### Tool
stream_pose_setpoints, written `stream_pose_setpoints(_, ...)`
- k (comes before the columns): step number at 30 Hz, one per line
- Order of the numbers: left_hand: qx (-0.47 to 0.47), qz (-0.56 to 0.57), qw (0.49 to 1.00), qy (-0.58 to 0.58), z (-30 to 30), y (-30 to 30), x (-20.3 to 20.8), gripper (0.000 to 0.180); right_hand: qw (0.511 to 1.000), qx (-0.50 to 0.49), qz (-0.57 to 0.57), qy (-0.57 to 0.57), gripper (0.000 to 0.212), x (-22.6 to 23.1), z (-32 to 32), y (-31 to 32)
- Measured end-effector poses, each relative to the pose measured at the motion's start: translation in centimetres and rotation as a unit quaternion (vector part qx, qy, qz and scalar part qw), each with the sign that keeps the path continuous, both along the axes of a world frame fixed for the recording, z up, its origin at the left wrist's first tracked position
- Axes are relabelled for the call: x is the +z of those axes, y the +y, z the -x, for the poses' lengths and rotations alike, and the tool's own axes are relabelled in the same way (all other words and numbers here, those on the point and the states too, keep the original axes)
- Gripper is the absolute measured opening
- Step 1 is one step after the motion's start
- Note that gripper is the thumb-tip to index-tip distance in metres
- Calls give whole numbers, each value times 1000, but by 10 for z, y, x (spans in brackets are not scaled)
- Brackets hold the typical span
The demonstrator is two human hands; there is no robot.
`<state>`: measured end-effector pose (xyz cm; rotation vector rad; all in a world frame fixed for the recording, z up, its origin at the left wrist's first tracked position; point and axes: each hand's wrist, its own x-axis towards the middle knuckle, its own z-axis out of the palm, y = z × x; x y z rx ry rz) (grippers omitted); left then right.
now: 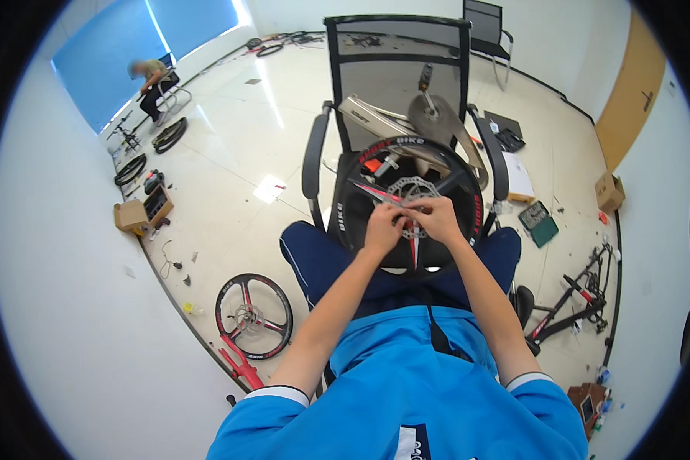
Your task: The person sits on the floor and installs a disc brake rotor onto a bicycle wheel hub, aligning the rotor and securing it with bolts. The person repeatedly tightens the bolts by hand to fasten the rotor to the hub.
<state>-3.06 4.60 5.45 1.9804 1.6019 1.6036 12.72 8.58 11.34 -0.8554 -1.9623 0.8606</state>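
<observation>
A black bicycle wheel (pixel 461 178) with red-and-white spokes lies tilted across my thighs and the seat of the chair facing me. At its hub sits a silver brake disc (pixel 414 185). Over the disc, my left hand (pixel 383 230) is closed, its fingertips bent together near the hub. My right hand (pixel 439 221) meets it there, fingers pinched beside the left fingertips. Whatever lies between the fingers is too small or hidden to make out. Behind the wheel, a silver tool with a dark handle (pixel 425 77) stands among metal parts on the chair.
The mesh office chair (pixel 314 165) also carries a beige frame piece (pixel 368 119). Left on the floor are another wheel (pixel 287 307), a red fork (pixel 241 364) and an open carton (pixel 133 215). To the right are a green case (pixel 543 230) and a black bike frame (pixel 571 307). A person (pixel 155 84) sits far left.
</observation>
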Motion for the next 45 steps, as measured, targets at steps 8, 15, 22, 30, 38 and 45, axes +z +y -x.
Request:
stream_pose_setpoints(8,-2,45,999,7,-6,4,-3,9,996,44,78,15,17,-11,-2,10)
stream_pose_setpoints(15,48,14,999,2,-14,3,-5,11,992,-27,74,101,19,-14,3,-2)
stream_pose_setpoints(22,4,71,997,-17,-13,2,-3,12,962,-93,120,226,16,6,-35,14)
stream_pose_setpoints(30,22,48,999,9,-15,4,-1,11,963,-84,122,227,15,-21,-35,23)
stream_pose_setpoints(38,16,62,998,16,-11,6,-4,11,971,-85,109,197,15,-18,-25,23)
stream_pose_setpoints(45,25,54,998,25,-17,2,-1,13,998,-47,-5,31,19,-11,-25,14)
